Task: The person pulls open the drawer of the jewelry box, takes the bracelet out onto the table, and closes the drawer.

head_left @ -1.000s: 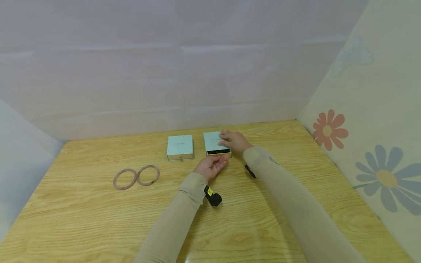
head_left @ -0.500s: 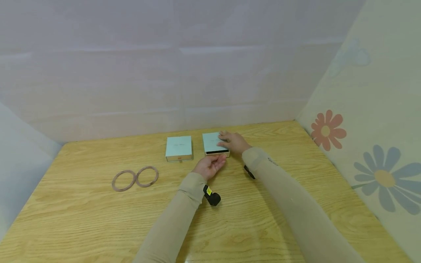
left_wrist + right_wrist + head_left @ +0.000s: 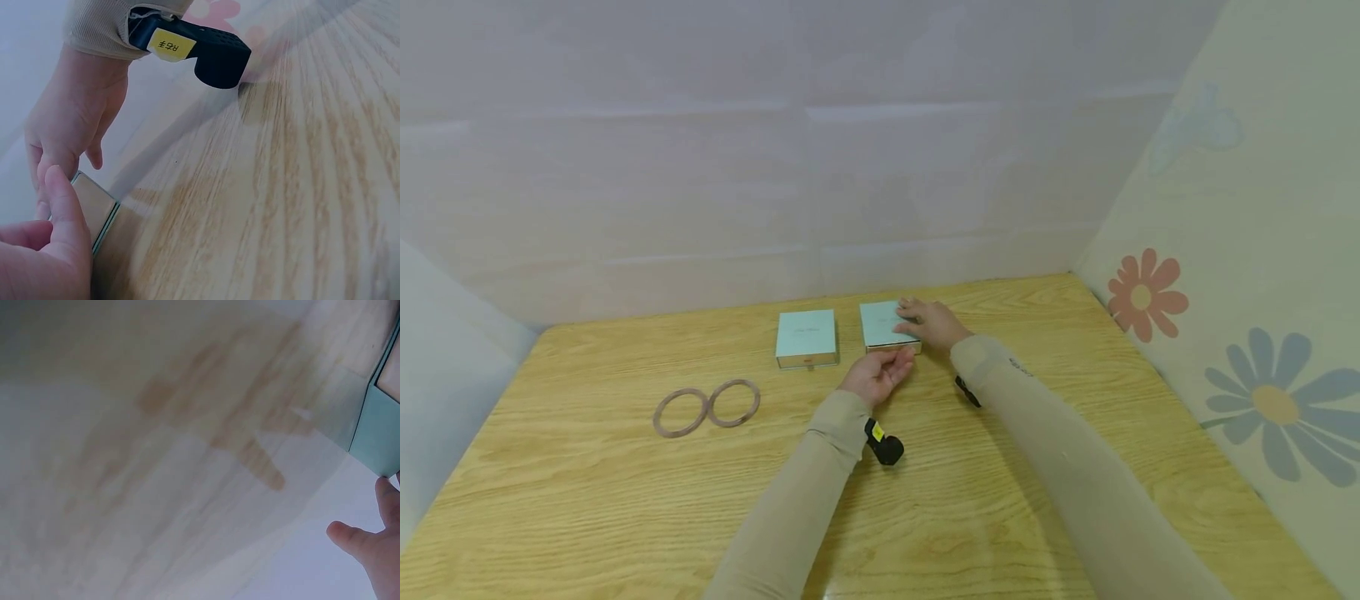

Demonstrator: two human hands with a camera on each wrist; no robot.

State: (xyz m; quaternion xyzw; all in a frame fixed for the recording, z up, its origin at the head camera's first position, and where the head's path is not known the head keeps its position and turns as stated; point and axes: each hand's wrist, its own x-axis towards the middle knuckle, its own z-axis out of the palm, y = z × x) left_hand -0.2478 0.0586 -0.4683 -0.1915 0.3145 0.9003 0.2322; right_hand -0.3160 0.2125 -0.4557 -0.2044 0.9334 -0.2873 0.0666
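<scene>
Two light blue drawer boxes stand side by side at the back of the table. My right hand (image 3: 934, 323) holds the right box (image 3: 880, 321) at its right side, with the thumb on its top; in the right wrist view, a fingertip touches a corner of its blue wall (image 3: 378, 431). In front of that box, my left hand (image 3: 876, 379) has its fingertips against the drawer's tan front (image 3: 94, 203), palm up. Only a thin dark line shows along the top of that drawer. The left box (image 3: 806, 333) is closed, and neither hand touches it.
Two pinkish-brown rings (image 3: 680, 412) lie touching each other on the wooden table (image 3: 587, 500), left of the hands. A pale wall (image 3: 760, 192) rises behind the table. On the right stands a panel with printed flowers (image 3: 1275, 405).
The drawer of the right box has slid in, and the dark gap above its front has shrunk to a thin line. My left hand moved slightly away from me with it; my right hand stayed.
</scene>
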